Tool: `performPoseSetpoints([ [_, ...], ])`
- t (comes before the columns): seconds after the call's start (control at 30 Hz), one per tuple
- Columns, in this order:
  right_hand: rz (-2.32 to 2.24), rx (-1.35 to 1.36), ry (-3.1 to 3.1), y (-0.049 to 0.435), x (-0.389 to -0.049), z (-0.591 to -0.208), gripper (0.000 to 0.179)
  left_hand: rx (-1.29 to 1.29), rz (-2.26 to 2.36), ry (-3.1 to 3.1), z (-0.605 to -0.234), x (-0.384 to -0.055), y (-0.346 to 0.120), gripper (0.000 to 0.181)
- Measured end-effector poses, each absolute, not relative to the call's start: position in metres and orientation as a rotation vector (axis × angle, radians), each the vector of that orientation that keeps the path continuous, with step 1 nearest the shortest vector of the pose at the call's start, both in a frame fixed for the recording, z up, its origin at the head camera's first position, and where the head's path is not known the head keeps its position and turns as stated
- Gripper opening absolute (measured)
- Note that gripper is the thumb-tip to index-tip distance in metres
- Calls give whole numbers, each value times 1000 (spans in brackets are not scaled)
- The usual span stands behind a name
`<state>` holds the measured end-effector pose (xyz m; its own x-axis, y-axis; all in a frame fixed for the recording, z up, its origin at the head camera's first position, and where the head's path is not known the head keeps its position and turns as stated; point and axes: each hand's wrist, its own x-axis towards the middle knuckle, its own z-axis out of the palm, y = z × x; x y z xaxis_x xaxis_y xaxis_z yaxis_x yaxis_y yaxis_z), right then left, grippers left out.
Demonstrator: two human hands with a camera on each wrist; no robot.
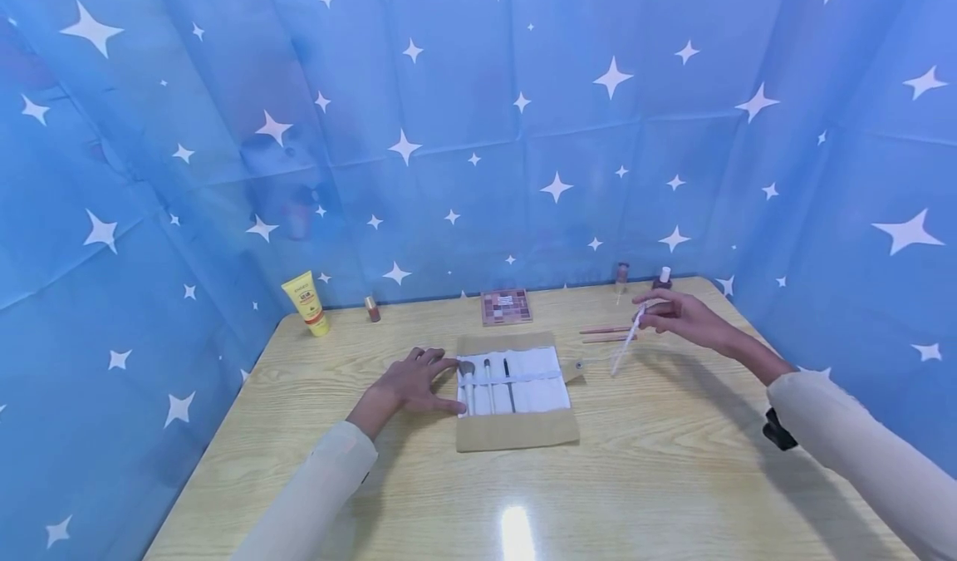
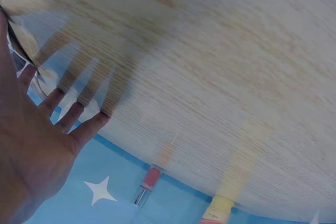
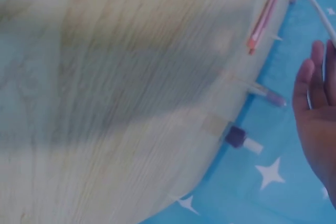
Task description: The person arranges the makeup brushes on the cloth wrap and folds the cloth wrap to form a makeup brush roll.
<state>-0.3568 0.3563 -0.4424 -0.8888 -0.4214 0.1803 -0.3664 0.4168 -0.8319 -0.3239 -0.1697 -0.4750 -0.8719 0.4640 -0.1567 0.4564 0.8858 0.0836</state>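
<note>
A tan brush roll [image 1: 516, 432] lies unfolded on the table, its white lining showing. Under the band inside are a fluffy makeup brush [image 1: 468, 386], a smaller white-handled brush [image 1: 489, 385] and a dark slim brush [image 1: 510, 385]. My left hand [image 1: 414, 382] rests at the roll's left edge, fingers spread; in the left wrist view, that hand [image 2: 47, 135] has its fingers extended. To the right of the roll, my right hand [image 1: 684, 320] is raised and pinches a thin white cord [image 1: 626, 345], which hangs down near the roll's small buttoned flap [image 1: 573, 369].
Two pink pencils [image 1: 607, 335] lie near my right hand. Along the back stand a yellow tube [image 1: 306, 303], a small lipstick-like tube [image 1: 372, 309], a slim cosmetic tube [image 1: 621, 274] and a dark white-capped bottle [image 1: 662, 278]. An eyeshadow palette [image 1: 506, 307] lies behind the roll. Blue star-patterned curtains [image 1: 463, 179] surround the table.
</note>
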Motion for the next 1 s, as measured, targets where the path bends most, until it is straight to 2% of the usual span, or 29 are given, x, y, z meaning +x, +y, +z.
performPoseSetpoints([
  [0.1, -1575, -724, 2588, 352, -359, -439, 40, 703, 61, 2888, -475, -323, -170, 92],
  [0.3, -1732, -834, 2498, 345, -365, -435, 28, 701, 66, 2891, -474, -323, -170, 90],
  [0.43, -1811, -848, 2417, 340, -367, -434, 28, 696, 72, 2892, -474, -322, -169, 91],
  [0.67, -1724, -855, 2527, 328, -369, -431, 26, 699, 63, 2896, -476, -324, -170, 91],
  [1.0, -1621, -793, 2626, 312, -371, -431, 38, 734, 42, 2886, -480, -327, -172, 92],
])
